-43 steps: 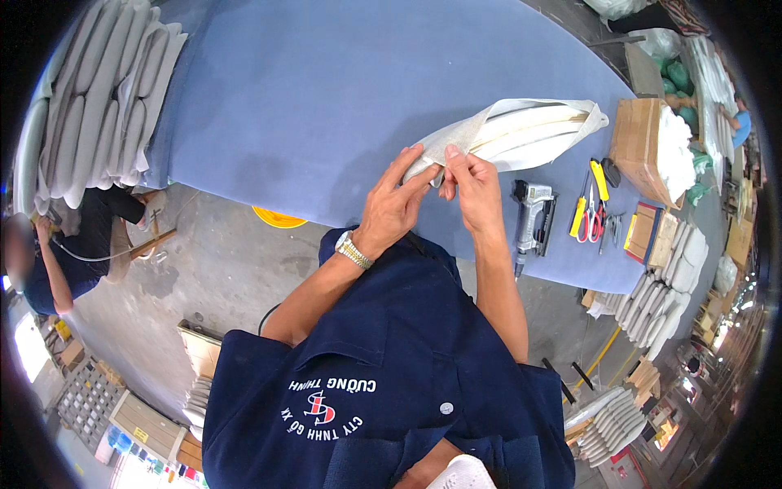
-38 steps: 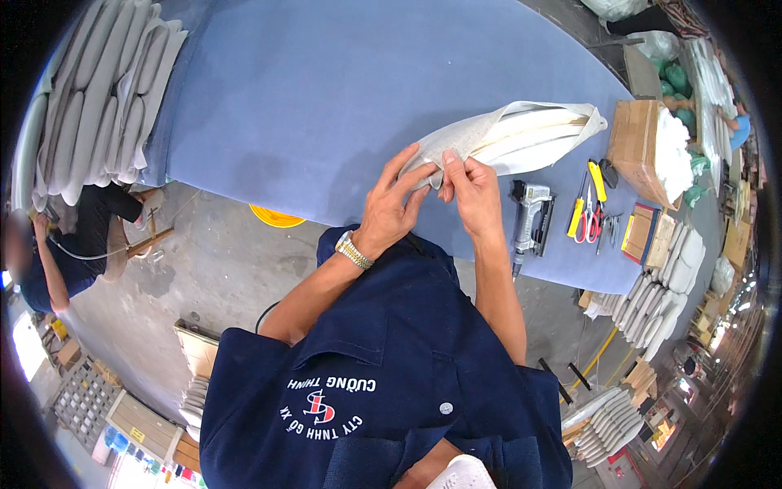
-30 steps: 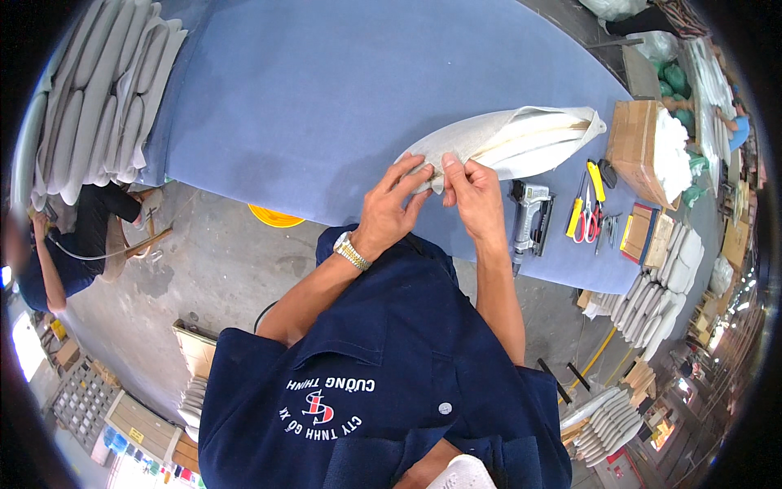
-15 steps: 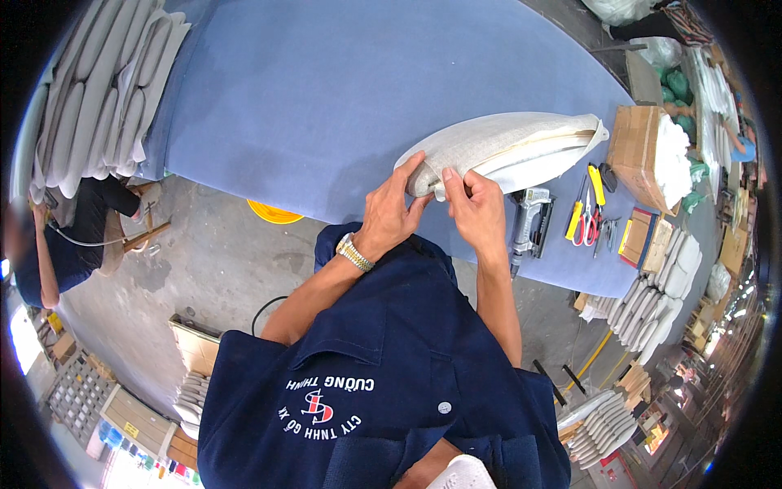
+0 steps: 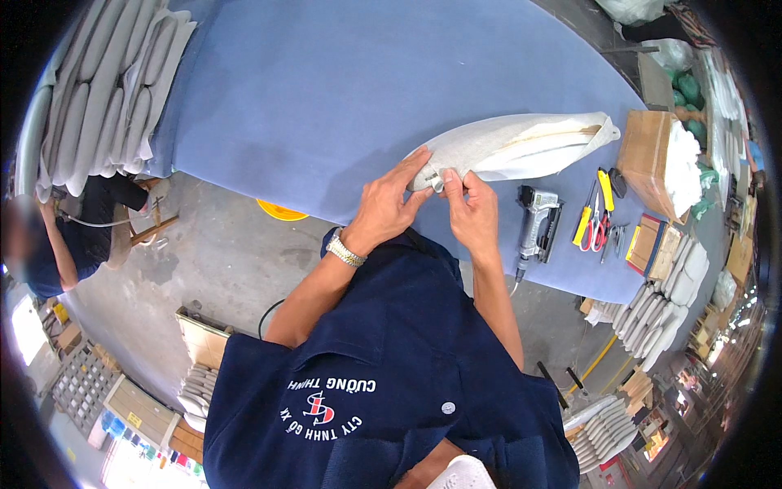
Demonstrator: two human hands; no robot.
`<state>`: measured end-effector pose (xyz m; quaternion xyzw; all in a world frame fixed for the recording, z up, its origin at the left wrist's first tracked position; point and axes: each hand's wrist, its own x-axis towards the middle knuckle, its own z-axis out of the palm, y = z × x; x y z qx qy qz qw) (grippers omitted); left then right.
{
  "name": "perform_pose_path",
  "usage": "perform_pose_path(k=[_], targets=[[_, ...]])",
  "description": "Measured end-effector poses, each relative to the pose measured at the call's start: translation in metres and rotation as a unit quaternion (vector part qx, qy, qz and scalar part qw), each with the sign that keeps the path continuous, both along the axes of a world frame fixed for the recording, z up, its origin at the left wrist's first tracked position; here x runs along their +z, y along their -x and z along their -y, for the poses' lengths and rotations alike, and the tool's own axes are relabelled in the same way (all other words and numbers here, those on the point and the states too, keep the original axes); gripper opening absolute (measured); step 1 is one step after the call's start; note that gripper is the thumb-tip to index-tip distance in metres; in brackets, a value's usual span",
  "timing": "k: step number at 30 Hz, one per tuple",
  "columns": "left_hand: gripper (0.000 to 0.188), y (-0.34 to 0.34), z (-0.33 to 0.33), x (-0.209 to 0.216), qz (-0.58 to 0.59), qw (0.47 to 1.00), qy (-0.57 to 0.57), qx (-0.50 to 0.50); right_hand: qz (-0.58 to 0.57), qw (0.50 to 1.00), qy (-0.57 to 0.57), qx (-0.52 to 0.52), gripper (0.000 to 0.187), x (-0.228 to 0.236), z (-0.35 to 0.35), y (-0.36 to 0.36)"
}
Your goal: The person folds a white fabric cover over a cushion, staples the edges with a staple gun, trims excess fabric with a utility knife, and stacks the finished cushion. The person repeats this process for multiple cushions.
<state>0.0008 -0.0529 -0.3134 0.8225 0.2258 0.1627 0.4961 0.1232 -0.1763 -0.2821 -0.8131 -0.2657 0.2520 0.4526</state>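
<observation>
A long padded cushion in pale grey-white fabric [image 5: 521,145] lies across the blue table top [image 5: 326,90], its near end at the table's front edge. My left hand [image 5: 389,205] grips that near end from the left, fingers spread over the fabric. My right hand [image 5: 472,208] pinches the same end from the right, thumb and fingers closed on the cloth. Both hands meet at the cushion's tip.
A grey pneumatic stapler [image 5: 538,228] lies right of my hands, then yellow-handled tools and red scissors [image 5: 593,222]. A cardboard box with white material [image 5: 656,159] stands further right. Stacked grey cushions [image 5: 106,90] fill the left. Another person [image 5: 57,244] works at left.
The cushion has been turned over, so its open folded side faces away and the smooth fabric faces up. Both hands shifted along with its near end and still hold it.
</observation>
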Motion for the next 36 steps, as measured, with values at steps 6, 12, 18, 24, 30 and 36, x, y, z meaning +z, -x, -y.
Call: perform_pose_path(k=[6, 12, 18, 24, 30, 36], targets=[[0.055, -0.005, -0.010, 0.008, 0.003, 1.000, -0.014, -0.009, -0.020, 0.997, -0.070, 0.018, 0.028, -0.009, -0.013, -0.004], [0.053, -0.007, -0.008, 0.006, 0.036, 0.996, -0.077, 0.012, -0.002, 0.996, -0.092, 0.016, 0.026, -0.020, -0.015, -0.004], [0.053, -0.008, -0.006, -0.004, 0.061, 0.995, -0.068, 0.032, 0.005, 0.994, -0.105, 0.017, 0.024, -0.030, -0.017, -0.004], [0.061, 0.000, -0.012, -0.034, 0.079, 0.946, 0.312, 0.040, -0.015, 0.994, -0.107, 0.031, 0.022, -0.029, -0.019, -0.005], [0.068, -0.015, -0.005, -0.019, -0.001, 0.942, 0.331, 0.063, -0.021, 0.991, -0.127, 0.039, 0.019, -0.048, -0.008, -0.002], [0.063, -0.016, 0.007, -0.035, 0.025, 0.988, 0.145, 0.044, -0.070, 0.984, -0.152, 0.055, 0.026, -0.057, 0.017, 0.005]])
